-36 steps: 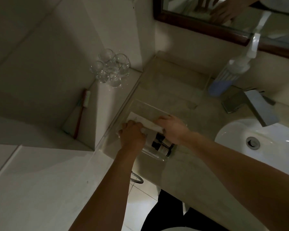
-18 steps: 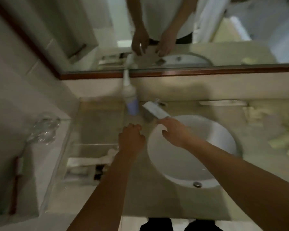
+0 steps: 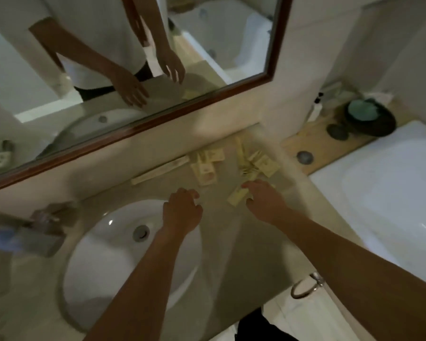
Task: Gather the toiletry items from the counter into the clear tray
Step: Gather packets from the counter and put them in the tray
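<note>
- 2 hands are seen right of the sink (image 3: 123,242).
- Left hand (image 3: 182,212): fingers loosely curled, nothing held.
- Right hand (image 3: 263,200): fingers on a packet (image 3: 237,196); grip cannot be told.
- More packets (image 3: 207,166) are scattered behind, by the mirror (image 3: 158,114).

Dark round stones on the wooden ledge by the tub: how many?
2. One dark stone lies beside the dark bowl; a greyer stone lies nearer the counter. Blur could hide more behind the bowl.
</note>
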{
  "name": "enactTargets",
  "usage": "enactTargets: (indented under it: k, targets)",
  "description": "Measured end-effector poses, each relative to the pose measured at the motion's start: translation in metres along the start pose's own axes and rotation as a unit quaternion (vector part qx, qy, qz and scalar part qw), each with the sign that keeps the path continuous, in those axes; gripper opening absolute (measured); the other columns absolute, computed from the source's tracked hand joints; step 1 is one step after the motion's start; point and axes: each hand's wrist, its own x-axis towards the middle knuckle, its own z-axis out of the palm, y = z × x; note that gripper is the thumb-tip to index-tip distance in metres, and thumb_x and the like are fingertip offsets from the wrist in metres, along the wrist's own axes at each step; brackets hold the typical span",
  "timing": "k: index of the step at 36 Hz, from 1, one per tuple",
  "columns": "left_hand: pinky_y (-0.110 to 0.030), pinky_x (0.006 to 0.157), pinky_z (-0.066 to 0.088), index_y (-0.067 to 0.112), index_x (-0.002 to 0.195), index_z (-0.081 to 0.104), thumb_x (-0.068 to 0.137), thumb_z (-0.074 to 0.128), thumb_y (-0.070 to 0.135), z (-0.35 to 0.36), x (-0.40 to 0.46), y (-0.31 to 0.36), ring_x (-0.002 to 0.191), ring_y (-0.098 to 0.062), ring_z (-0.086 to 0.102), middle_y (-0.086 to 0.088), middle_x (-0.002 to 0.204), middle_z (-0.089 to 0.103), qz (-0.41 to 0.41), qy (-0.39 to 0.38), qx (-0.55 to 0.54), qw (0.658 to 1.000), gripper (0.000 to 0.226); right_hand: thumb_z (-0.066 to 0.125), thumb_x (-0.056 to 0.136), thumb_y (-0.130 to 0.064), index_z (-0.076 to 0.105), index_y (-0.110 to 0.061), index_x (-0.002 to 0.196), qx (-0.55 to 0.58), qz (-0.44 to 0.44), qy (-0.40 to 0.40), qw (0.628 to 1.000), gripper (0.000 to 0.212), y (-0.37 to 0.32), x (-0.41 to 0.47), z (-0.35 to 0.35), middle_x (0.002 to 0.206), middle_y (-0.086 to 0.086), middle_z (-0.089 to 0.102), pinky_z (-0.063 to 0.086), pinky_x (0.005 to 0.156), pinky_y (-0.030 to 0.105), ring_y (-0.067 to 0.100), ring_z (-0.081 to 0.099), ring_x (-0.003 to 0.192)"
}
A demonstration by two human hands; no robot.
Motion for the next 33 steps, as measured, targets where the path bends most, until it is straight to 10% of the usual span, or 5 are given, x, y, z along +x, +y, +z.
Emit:
enactTargets:
  k: [33]
  targets:
    - [-0.042,0.086,0.046,0.019,0.112,0.058,0.076,0.071,0.032,0.124,0.09,0.093,0.106,-0.032,0.056,-0.009,0.113,0.059,-0.07,-0.019,0.038,0.997,0.04,0.067,0.078,-0.031,0.046,-0.018,0.133,-0.061,0.012,0.031,0.998,0.06,0.122,0.063,0.032,0.119,0.008,0.057,0.044,0.087,0.04,0.03,0.05,0.107]
